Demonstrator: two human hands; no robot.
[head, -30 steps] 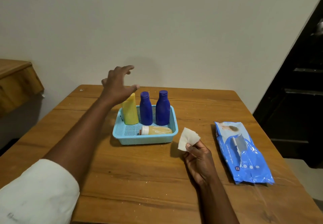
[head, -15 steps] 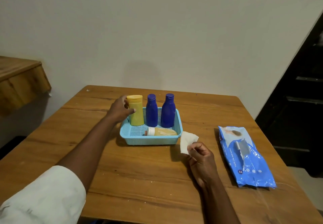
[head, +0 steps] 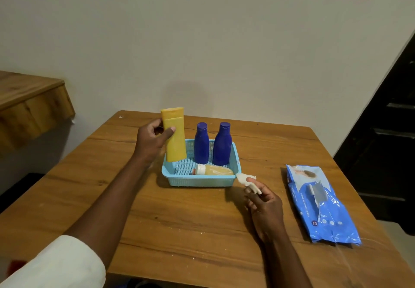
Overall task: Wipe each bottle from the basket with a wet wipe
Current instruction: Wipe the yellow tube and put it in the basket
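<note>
- The left hand (head: 150,142) grips the yellow bottle (head: 174,134) (upright, over the basket (head: 236,155)).
- The right hand (head: 263,202) pinches a wet wipe (head: 246,181) just beside the basket's corner.

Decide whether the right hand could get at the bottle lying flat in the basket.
Probably yes: the right hand, holding a wipe, is just beside the basket, and nothing covers the lying bottle.

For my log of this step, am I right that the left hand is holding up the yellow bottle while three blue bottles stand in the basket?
Not quite: the head view shows only two blue bottles standing in the basket. The rest holds: the left hand is holding up the yellow bottle.
</note>
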